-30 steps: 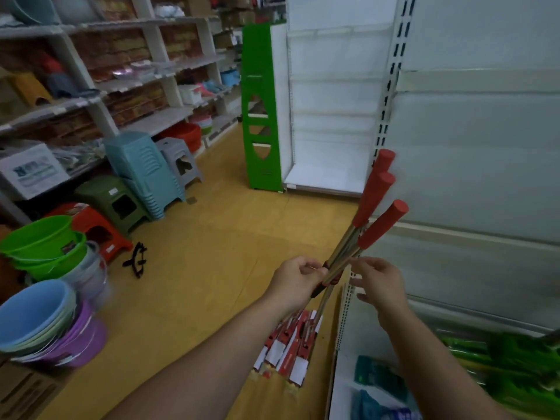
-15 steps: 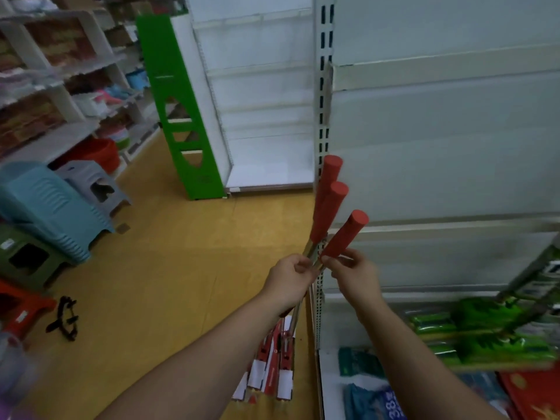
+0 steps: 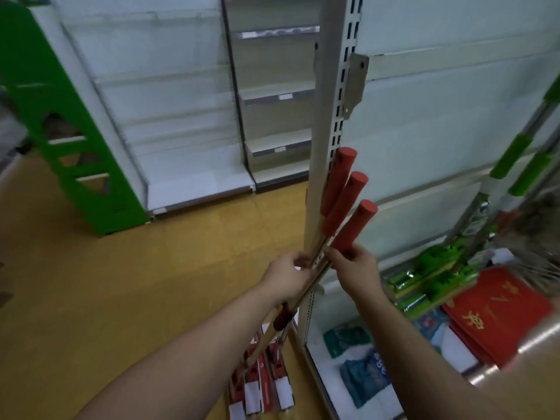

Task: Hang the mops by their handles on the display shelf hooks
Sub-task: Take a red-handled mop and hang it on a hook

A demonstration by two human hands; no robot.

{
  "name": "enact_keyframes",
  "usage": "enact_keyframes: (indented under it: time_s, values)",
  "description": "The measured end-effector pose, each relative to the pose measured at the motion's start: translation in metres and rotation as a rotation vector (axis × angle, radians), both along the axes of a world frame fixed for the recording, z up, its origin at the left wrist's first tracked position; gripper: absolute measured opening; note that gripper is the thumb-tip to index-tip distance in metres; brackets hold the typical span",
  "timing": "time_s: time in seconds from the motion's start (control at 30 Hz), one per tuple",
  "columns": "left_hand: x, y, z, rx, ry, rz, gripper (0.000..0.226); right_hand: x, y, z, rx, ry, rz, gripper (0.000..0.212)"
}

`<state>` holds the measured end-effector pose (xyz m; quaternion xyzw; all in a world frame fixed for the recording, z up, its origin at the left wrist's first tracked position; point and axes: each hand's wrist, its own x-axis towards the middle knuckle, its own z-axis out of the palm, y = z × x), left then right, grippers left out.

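Beside the display shelf upright (image 3: 325,147), three mops (image 3: 345,198) are held bundled and tilted, heads down by the floor (image 3: 151,283). The bundle is gripped by the left hand (image 3: 288,275); the lowest red grip (image 3: 354,225) is pinched by the right hand (image 3: 357,268). Judged light, stiff, long: best taken just below the grips.

Three red-handled mops (image 3: 339,207) in both hands, left hand (image 3: 288,275), right hand (image 3: 356,269), beside slotted shelf upright (image 3: 328,116).

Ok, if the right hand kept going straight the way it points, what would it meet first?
The right hand points up-left, so first the other mop handles bunched in the left hand, right at its fingertips. Behind them likely the shelf's slotted upright; depth is unclear.
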<state>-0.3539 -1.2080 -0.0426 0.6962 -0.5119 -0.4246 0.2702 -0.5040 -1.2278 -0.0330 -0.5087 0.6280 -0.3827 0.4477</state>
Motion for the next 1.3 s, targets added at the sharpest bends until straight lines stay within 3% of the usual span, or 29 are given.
enact_keyframes:
  time_s: [0.17, 0.33, 0.6, 1.2, 1.3]
  values:
    - [0.039, 0.018, -0.003, 0.069, 0.012, -0.207, 0.074, 0.036, 0.039, 0.009, -0.024, -0.001, -0.026, 0.026]
    - [0.073, 0.031, -0.021, 0.081, -0.075, -0.353, 0.026, 0.084, 0.067, 0.017, -0.096, 0.117, -0.025, 0.028]
    - [0.130, 0.052, -0.021, 0.045, -0.006, -0.321, 0.020, 0.140, 0.084, 0.030, -0.137, 0.085, 0.031, 0.031]
    - [0.184, 0.075, -0.003, 0.058, -0.048, -0.408, 0.019, 0.181, 0.107, 0.038, -0.148, 0.026, 0.142, 0.024]
    - [0.187, 0.080, 0.000, 0.042, -0.070, -0.421, 0.006, 0.182, 0.109, 0.039, -0.147, 0.022, 0.169, 0.024]
